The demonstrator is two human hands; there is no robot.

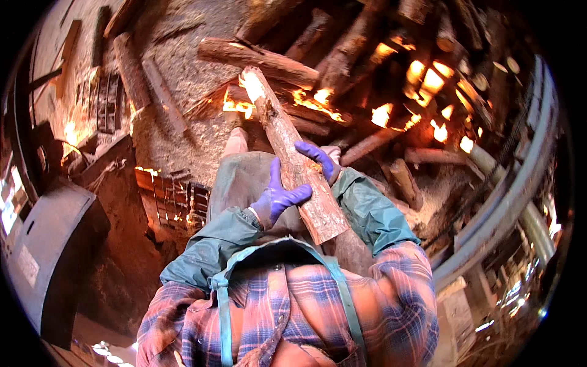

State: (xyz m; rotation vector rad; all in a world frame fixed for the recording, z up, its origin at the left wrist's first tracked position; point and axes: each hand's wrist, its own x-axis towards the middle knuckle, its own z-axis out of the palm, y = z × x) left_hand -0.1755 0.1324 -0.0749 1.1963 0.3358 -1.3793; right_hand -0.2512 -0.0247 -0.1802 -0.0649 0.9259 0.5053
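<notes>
A long bark-covered log [286, 144] slants across the front of my body, its far end brightly lit and its cut near end by my apron. In a purple glove, my left hand [278, 194] grips the log's left side, thumb pointing up along it. Farther up, my right hand [320, 160], also gloved in purple, wraps the right side. Both hands are closed on this one log. Its far end overlaps another log [260, 61] lying crosswise; I cannot tell whether they touch.
Many logs [400, 183] lie heaped ahead and to the right, with glaring orange-white patches on them. A curved grey metal rail [501, 211] runs along the right. A grey metal housing [52, 235] stands at left, near a dark grate [109, 104]. Loose logs [130, 70] lie on the debris-strewn ground.
</notes>
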